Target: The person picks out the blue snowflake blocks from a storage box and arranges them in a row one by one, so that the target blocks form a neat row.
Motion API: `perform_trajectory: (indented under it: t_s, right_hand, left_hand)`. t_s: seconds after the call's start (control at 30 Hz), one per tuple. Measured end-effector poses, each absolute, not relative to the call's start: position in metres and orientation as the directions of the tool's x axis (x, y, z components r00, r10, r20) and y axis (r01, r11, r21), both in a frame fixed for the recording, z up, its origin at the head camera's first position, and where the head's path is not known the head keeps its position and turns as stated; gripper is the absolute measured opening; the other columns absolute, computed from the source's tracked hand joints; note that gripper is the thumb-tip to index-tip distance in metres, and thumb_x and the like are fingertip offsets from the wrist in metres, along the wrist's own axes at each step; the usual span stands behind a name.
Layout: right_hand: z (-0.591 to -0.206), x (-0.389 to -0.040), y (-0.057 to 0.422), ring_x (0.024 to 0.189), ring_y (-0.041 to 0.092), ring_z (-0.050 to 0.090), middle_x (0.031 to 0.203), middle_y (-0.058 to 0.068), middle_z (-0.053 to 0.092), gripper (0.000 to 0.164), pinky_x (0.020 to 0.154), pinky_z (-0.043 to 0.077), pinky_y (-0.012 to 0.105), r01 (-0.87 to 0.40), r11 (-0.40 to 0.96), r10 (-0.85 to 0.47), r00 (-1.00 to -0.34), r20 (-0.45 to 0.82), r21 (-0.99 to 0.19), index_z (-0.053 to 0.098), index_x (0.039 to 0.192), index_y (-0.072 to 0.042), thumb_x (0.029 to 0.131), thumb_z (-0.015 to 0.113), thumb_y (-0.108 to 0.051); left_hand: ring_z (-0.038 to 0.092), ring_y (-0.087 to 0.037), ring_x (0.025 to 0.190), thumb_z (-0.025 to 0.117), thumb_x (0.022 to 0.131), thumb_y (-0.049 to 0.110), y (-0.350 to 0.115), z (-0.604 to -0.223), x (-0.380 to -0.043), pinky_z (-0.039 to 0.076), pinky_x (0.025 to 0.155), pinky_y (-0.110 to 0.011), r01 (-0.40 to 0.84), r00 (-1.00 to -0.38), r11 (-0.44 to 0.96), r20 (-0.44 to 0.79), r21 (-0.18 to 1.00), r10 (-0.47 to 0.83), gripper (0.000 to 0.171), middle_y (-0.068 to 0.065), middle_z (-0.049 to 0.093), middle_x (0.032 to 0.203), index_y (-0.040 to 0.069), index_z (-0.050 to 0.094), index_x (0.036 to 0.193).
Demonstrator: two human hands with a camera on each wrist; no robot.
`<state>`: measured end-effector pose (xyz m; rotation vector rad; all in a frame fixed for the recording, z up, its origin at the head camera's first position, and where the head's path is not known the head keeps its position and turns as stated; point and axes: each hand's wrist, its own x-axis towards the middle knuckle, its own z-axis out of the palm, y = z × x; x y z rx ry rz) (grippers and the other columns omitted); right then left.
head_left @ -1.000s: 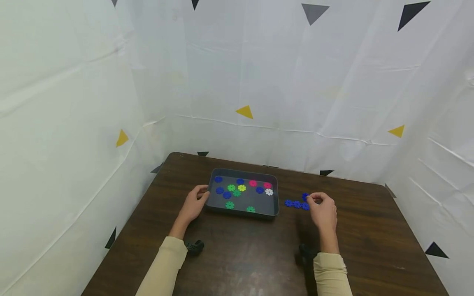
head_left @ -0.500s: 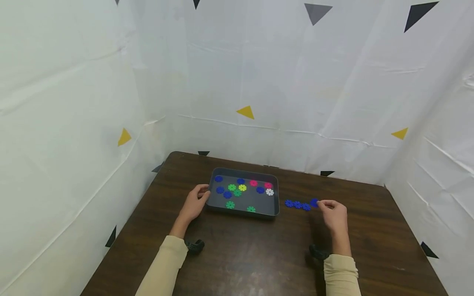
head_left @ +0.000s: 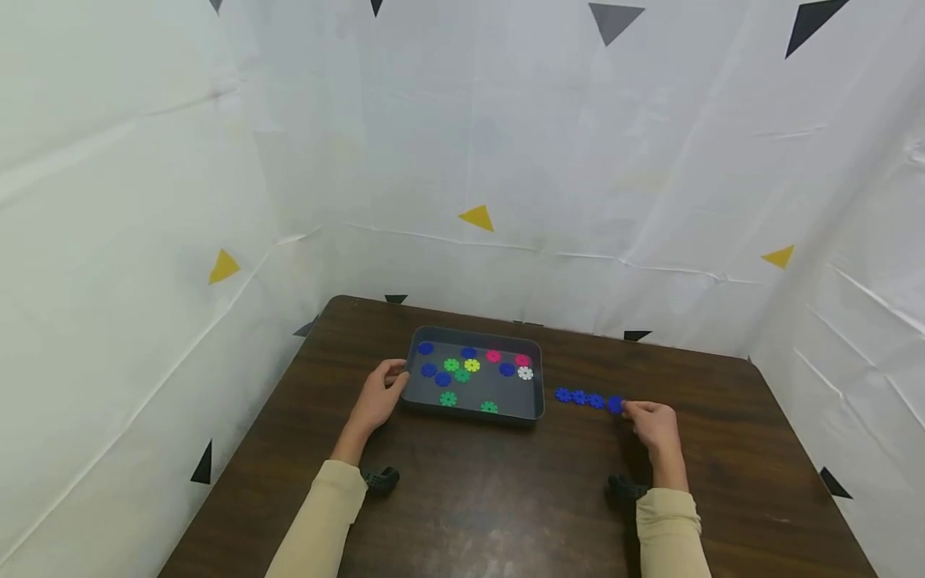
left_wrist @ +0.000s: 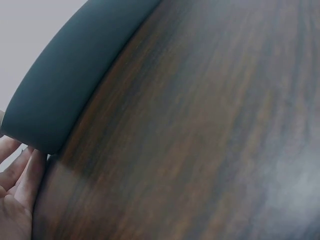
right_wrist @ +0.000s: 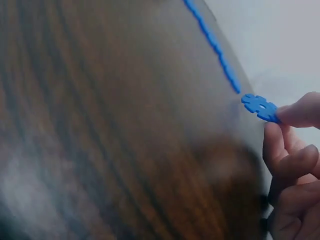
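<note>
My right hand [head_left: 654,425] pinches a blue notched disc [right_wrist: 260,107], shaped like a flower, between thumb and fingers. The disc is held just right of a row of three blue discs [head_left: 580,397] lying on the table. In the right wrist view a small gap shows between it and the end of the row [right_wrist: 220,55]. My left hand [head_left: 377,395] holds the left side of a dark grey tray [head_left: 473,417], its fingers against the tray's corner in the left wrist view. Inside the tray lie several loose discs: blue, green, pink, one yellow [head_left: 472,365] and one white [head_left: 525,373].
The brown wooden table [head_left: 462,498] reaches back to a white sheet wall [head_left: 433,144] with black, grey and yellow triangles. More white sheeting hangs at the left and right. A dark strap device [head_left: 381,480] sits at each wrist.
My right hand has carried its blue disc from behind the row's right end to the right and then down level with the row. The left hand has stayed at the tray.
</note>
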<state>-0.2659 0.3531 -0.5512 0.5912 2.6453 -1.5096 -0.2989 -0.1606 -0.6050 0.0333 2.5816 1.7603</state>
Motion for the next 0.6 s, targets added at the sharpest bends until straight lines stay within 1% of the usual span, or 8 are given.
perform_trajectory:
  t_s: [0.13, 0.23, 0.37, 0.47, 0.6]
  right_hand:
    - [-0.557, -0.274, 0.359, 0.091, 0.021, 0.062, 0.09, 0.001, 0.078, 0.043, 0.07, 0.048, 0.025, 0.35, 0.495, 0.306, -0.927, -0.217, -0.795, 0.075, 0.121, 0.012, 0.105, 0.066, -0.027]
    - [-0.559, -0.282, 0.364, 0.084, 0.02, 0.06, 0.083, 0.002, 0.073, 0.041, 0.065, 0.046, 0.026, 0.37, 0.514, 0.305, -0.922, -0.239, -0.774, 0.078, 0.112, 0.012, 0.103, 0.067, -0.027]
    - [-0.56, -0.29, 0.368, 0.064, 0.016, 0.051, 0.069, -0.002, 0.061, 0.037, 0.056, 0.042, 0.031, 0.403, 0.501, 0.275, -0.913, -0.301, -0.766, 0.077, 0.098, 0.008, 0.102, 0.068, -0.027]
    - [-0.558, -0.293, 0.369, 0.059, 0.013, 0.047, 0.064, -0.003, 0.057, 0.035, 0.055, 0.04, 0.031, 0.414, 0.496, 0.252, -0.91, -0.33, -0.763, 0.076, 0.091, 0.005, 0.103, 0.067, -0.027]
    - [-0.556, -0.294, 0.368, 0.058, 0.013, 0.048, 0.063, -0.002, 0.059, 0.035, 0.054, 0.04, 0.031, 0.427, 0.496, 0.26, -0.904, -0.34, -0.756, 0.076, 0.086, 0.002, 0.103, 0.067, -0.027]
  left_hand:
    - [0.057, -0.036, 0.143, 0.057, 0.114, 0.036, -0.16, -0.604, -0.299, 0.05, 0.114, -0.059, 0.013, -1.0, 0.363, 0.003, 0.932, 0.028, 0.047, -0.016, 0.058, 0.155, 0.011, 0.054, 0.154]
    - [0.057, -0.036, 0.142, 0.057, 0.114, 0.035, -0.16, -0.604, -0.299, 0.051, 0.113, -0.059, 0.017, -1.0, 0.367, 0.008, 0.93, 0.025, 0.048, -0.016, 0.058, 0.155, 0.011, 0.054, 0.154]
    - [0.057, -0.036, 0.141, 0.057, 0.114, 0.035, -0.159, -0.604, -0.299, 0.051, 0.113, -0.059, 0.011, -1.0, 0.371, 0.005, 0.928, 0.016, 0.047, -0.016, 0.059, 0.154, 0.011, 0.054, 0.154]
    - [0.058, -0.036, 0.141, 0.058, 0.113, 0.035, -0.158, -0.603, -0.298, 0.051, 0.112, -0.059, 0.006, -1.0, 0.371, 0.002, 0.928, 0.012, 0.047, -0.015, 0.059, 0.154, 0.011, 0.055, 0.153]
    - [0.058, -0.036, 0.141, 0.058, 0.113, 0.034, -0.158, -0.604, -0.299, 0.052, 0.112, -0.059, 0.003, -1.0, 0.373, -0.001, 0.928, 0.01, 0.046, -0.015, 0.059, 0.153, 0.011, 0.055, 0.153]
